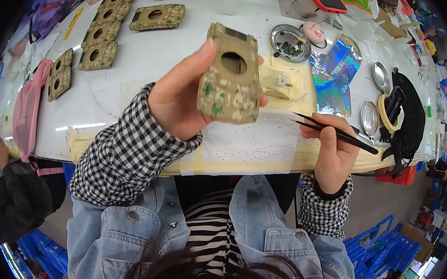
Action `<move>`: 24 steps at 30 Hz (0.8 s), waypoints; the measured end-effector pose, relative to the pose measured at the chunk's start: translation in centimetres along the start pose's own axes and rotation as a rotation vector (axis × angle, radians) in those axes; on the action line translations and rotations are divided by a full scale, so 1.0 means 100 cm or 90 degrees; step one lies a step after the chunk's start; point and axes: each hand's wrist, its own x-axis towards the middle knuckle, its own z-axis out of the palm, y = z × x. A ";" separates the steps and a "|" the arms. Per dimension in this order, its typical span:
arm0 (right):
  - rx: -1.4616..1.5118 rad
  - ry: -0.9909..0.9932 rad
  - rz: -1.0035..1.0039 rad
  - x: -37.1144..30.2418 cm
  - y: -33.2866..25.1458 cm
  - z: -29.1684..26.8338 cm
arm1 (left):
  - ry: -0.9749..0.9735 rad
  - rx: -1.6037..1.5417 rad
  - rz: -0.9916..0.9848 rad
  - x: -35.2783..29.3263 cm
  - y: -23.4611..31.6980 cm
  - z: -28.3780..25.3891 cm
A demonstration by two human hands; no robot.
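Note:
My left hand (177, 96) is wrapped round a camouflage-painted model tank hull (229, 95), lifted above the table and tilted so its round turret hole and dark rear grille show. To the right, my right hand (332, 156) grips black tweezers (352, 139) between thumb and fingers. Their thin tips point left toward the hull, apart from it, with nothing visible between them. Below the hull lies a white sheet (249, 147) dotted with tiny dark specks. Behind the tweezers, a yellowish taped pad (295, 100) carries a small whitish lump.
Several more camouflage hulls (157, 17) stand at the back left, near a yellow stick (73, 24) and a pink mesh bag (29, 108). A tin of dark green bits (292, 50), a holographic pouch (335, 88) and a black bag (411, 117) lie right. Another person's sleeve (24, 197) is far left.

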 end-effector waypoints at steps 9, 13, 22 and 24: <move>-0.120 -0.095 -0.127 0.010 -0.030 0.007 | -0.088 0.039 -0.134 -0.008 -0.002 0.006; -0.126 -0.103 -0.111 0.012 -0.034 0.006 | -0.121 0.078 -0.155 -0.009 -0.001 0.005; -0.142 -0.110 -0.114 0.014 -0.035 0.007 | -0.139 0.072 -0.147 -0.007 -0.003 0.003; -0.147 -0.108 -0.120 0.014 -0.035 0.008 | -0.145 0.091 -0.145 -0.007 -0.002 0.004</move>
